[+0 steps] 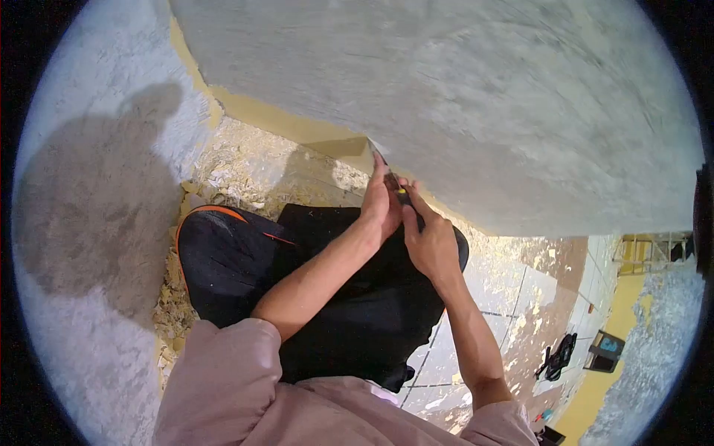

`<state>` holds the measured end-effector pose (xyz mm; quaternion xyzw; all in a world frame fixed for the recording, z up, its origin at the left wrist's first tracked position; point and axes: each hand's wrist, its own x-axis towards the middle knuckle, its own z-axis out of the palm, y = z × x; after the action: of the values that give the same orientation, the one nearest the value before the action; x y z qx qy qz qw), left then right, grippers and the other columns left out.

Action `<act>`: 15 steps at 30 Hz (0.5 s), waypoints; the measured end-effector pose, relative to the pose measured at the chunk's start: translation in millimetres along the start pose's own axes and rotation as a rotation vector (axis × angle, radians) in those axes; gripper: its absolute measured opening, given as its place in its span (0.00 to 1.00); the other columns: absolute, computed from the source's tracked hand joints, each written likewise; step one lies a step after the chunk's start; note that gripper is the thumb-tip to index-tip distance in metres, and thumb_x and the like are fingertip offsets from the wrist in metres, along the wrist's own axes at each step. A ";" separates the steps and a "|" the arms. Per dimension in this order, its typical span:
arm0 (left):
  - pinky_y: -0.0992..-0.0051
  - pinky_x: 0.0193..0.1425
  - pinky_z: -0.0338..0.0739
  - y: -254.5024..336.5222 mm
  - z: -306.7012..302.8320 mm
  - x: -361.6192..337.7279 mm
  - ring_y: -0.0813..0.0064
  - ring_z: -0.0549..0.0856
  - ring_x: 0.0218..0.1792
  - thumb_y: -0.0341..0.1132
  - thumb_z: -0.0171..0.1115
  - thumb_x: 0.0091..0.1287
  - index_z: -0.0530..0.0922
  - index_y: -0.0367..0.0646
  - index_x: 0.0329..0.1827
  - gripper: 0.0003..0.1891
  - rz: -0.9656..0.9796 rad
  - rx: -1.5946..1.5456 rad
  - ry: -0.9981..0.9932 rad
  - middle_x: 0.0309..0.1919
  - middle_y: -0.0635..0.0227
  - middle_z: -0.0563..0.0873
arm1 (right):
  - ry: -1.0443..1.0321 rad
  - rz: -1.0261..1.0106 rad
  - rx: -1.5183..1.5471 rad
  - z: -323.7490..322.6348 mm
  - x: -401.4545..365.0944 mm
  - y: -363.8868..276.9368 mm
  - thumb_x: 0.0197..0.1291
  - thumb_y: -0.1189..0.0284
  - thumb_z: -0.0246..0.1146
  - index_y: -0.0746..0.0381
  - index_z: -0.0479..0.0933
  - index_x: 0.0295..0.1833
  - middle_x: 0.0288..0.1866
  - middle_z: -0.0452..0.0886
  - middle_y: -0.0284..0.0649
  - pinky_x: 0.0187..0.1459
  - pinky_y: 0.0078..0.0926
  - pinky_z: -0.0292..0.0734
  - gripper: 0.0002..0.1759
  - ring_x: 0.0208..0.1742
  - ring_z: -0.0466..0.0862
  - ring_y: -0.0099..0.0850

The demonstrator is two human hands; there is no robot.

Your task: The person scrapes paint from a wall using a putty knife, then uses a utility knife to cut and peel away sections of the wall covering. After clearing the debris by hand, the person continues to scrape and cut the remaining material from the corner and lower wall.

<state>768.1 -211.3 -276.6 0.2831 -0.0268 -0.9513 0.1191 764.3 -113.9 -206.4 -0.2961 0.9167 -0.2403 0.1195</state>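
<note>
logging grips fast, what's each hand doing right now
Left hand: closed on the scraper.
Right hand: closed on the scraper too.

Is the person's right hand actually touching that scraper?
Touching. The head view shows the right hand closed around the scraper at its handle, right beside the left hand.

1. One fisheye view, ringed by a dark round border, comes from the camera on the person's head.
2. It faces forward and steeply down, over pink sleeves (223,372) and black trousers (349,312), to the foot of the plastered wall (483,111).
3. It sits close: the left hand (381,204) and right hand (430,245), both closed on a scraper (392,181), lie near the centre.
4. The tiled floor (513,282) runs off toward the lower right edge.
</note>
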 end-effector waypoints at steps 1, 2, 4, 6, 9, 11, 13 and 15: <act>0.73 0.42 0.75 0.6 1.1 0.1 0.75 0.73 0.29 0.62 0.49 0.62 0.67 0.44 0.28 0.26 0.034 0.015 0.035 0.19 0.74 0.69 | 0.018 -0.056 -0.044 3.7 1.0 3.1 0.60 0.66 0.51 0.57 0.69 0.61 0.25 0.77 0.60 0.35 0.44 0.76 0.22 0.28 0.80 0.53; 0.74 0.41 0.75 -0.3 2.7 0.5 0.75 0.72 0.28 0.62 0.48 0.63 0.66 0.44 0.28 0.26 0.052 0.018 0.051 0.19 0.75 0.67 | 0.034 -0.060 -0.010 8.1 1.1 7.5 0.60 0.64 0.50 0.57 0.69 0.61 0.26 0.77 0.60 0.36 0.47 0.76 0.23 0.29 0.80 0.55; 0.74 0.41 0.75 -3.3 -0.9 2.8 0.76 0.71 0.28 0.62 0.48 0.63 0.66 0.44 0.29 0.26 0.048 0.036 0.027 0.20 0.74 0.67 | 0.031 -0.044 -0.015 6.8 0.3 9.6 0.60 0.64 0.51 0.57 0.70 0.60 0.26 0.77 0.60 0.36 0.47 0.76 0.23 0.30 0.80 0.55; 0.72 0.42 0.75 -1.4 -2.8 6.4 0.75 0.71 0.29 0.62 0.48 0.63 0.66 0.44 0.31 0.26 0.069 0.007 0.009 0.21 0.72 0.67 | -0.036 0.020 -0.003 0.1 0.5 1.1 0.59 0.64 0.51 0.56 0.71 0.59 0.29 0.78 0.61 0.40 0.47 0.75 0.22 0.33 0.80 0.55; 0.72 0.44 0.74 -0.9 4.5 -1.0 0.77 0.70 0.25 0.62 0.48 0.63 0.67 0.43 0.33 0.26 0.054 0.008 0.051 0.18 0.73 0.67 | 0.016 -0.101 0.110 5.8 5.3 16.7 0.59 0.64 0.52 0.57 0.72 0.57 0.36 0.78 0.59 0.44 0.46 0.74 0.21 0.37 0.79 0.55; 0.72 0.42 0.75 0.2 7.8 -5.5 0.76 0.70 0.24 0.62 0.48 0.63 0.67 0.43 0.32 0.27 0.120 0.081 0.090 0.18 0.73 0.67 | 0.028 -0.142 0.182 6.9 5.9 20.8 0.59 0.64 0.52 0.58 0.73 0.57 0.42 0.78 0.57 0.47 0.45 0.72 0.21 0.41 0.78 0.55; 0.71 0.38 0.76 0.9 1.4 0.5 0.74 0.72 0.25 0.62 0.47 0.63 0.69 0.43 0.36 0.26 0.086 0.053 0.054 0.19 0.73 0.68 | -0.047 -0.093 0.209 1.5 0.9 18.7 0.59 0.65 0.52 0.58 0.72 0.57 0.45 0.77 0.55 0.49 0.43 0.72 0.21 0.45 0.78 0.54; 0.70 0.38 0.76 0.7 1.3 3.4 0.74 0.72 0.24 0.61 0.48 0.63 0.69 0.42 0.36 0.26 0.066 -0.007 0.066 0.18 0.72 0.68 | -0.046 -0.110 0.298 4.6 -0.6 19.9 0.59 0.65 0.53 0.57 0.72 0.58 0.47 0.77 0.56 0.50 0.41 0.72 0.21 0.47 0.77 0.53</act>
<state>764.8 -212.8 -277.2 0.3128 -0.0290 -0.9371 0.1519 756.7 -101.2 -220.5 -0.3303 0.8503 -0.3729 0.1698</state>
